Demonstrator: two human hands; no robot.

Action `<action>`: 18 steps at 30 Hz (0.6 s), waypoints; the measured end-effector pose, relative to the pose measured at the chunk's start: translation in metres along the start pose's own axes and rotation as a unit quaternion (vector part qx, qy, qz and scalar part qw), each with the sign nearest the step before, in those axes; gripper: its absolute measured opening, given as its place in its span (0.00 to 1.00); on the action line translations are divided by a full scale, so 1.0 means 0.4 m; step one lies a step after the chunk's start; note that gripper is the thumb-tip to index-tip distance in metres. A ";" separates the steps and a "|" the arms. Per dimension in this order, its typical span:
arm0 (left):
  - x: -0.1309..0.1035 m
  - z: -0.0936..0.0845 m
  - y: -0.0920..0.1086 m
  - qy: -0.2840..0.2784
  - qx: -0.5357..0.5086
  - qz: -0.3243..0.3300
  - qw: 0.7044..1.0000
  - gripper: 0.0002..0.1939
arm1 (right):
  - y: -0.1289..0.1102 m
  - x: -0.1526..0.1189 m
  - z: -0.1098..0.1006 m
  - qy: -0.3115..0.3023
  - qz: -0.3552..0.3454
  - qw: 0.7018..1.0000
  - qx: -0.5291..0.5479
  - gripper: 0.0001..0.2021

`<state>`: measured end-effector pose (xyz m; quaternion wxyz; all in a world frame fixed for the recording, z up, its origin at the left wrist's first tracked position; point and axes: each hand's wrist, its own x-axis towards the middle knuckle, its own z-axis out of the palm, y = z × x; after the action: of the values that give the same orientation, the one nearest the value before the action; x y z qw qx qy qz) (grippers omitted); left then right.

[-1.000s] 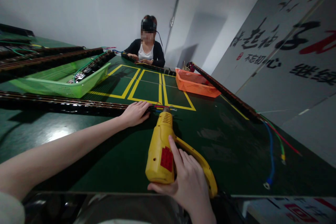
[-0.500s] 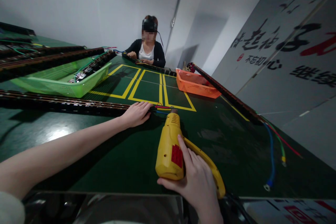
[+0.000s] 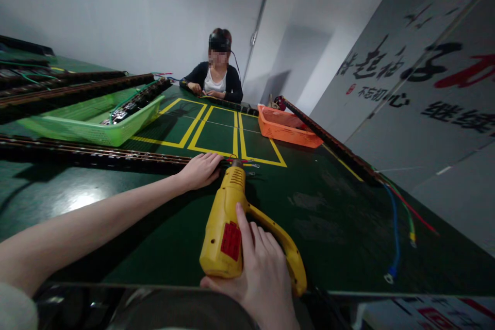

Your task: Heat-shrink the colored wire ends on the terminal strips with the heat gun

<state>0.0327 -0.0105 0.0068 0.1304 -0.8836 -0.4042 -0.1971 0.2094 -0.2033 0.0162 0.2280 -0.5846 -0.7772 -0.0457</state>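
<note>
My right hand is wrapped round a yellow heat gun with a red label, its nozzle pointing away from me. The nozzle sits right over wires that end in metal ring terminals; whether it touches them I cannot tell. My left hand is closed over these wires where they leave the end of a long dark strip-like assembly. That assembly lies across the left of the table, with copper-coloured lines along its top. The gun's nozzle partly hides the wires.
A green basket stands at the left among more long assemblies. An orange basket is at the back right, beside another assembly with coloured wires. Across the green table, a person handles a long piece.
The heat gun in my right hand has moved left along the wires, towards my left hand, which keeps its hold. The wires' ring ends now show beyond the nozzle.
</note>
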 end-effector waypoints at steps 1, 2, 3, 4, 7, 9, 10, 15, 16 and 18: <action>0.000 0.000 0.001 0.000 0.000 0.000 1.000 0.16 | -0.004 0.000 0.003 0.002 -0.005 1.000 0.000 0.63; 0.001 0.000 0.001 0.002 0.000 0.000 1.000 0.16 | -0.006 0.000 0.006 0.004 -0.008 1.000 -0.001 0.62; 0.001 0.000 0.001 0.003 -0.001 0.001 1.000 0.16 | -0.008 0.000 0.008 0.005 -0.008 1.000 -0.002 0.61; 0.001 0.000 0.001 0.005 -0.002 0.003 1.000 0.16 | -0.008 -0.001 0.009 0.006 -0.007 1.000 -0.003 0.60; 0.001 0.000 -0.001 0.008 -0.008 0.007 1.000 0.16 | -0.006 -0.002 0.011 0.004 -0.009 1.000 0.001 0.59; 0.000 0.002 -0.004 0.007 -0.012 0.007 1.000 0.16 | -0.003 -0.001 0.010 0.001 -0.011 1.000 0.007 0.59; 0.000 0.004 -0.005 0.007 -0.013 0.006 1.000 0.16 | -0.001 -0.001 0.009 -0.001 -0.011 1.000 0.012 0.59; -0.002 0.009 -0.011 0.011 -0.014 0.008 1.000 0.16 | 0.025 0.000 -0.002 -0.009 -0.011 1.000 0.019 0.61; -0.002 0.008 -0.011 0.011 -0.013 0.007 1.000 0.16 | 0.033 0.000 -0.005 -0.010 -0.012 1.000 0.014 0.62; -0.003 0.006 -0.010 0.009 -0.014 0.008 1.000 0.16 | 0.053 0.000 -0.012 -0.014 -0.013 1.000 0.002 0.63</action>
<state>0.0295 -0.0078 0.0045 0.1230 -0.8866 -0.3936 -0.2095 0.2304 -0.1985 0.0161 0.2179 -0.5743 -0.7881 -0.0392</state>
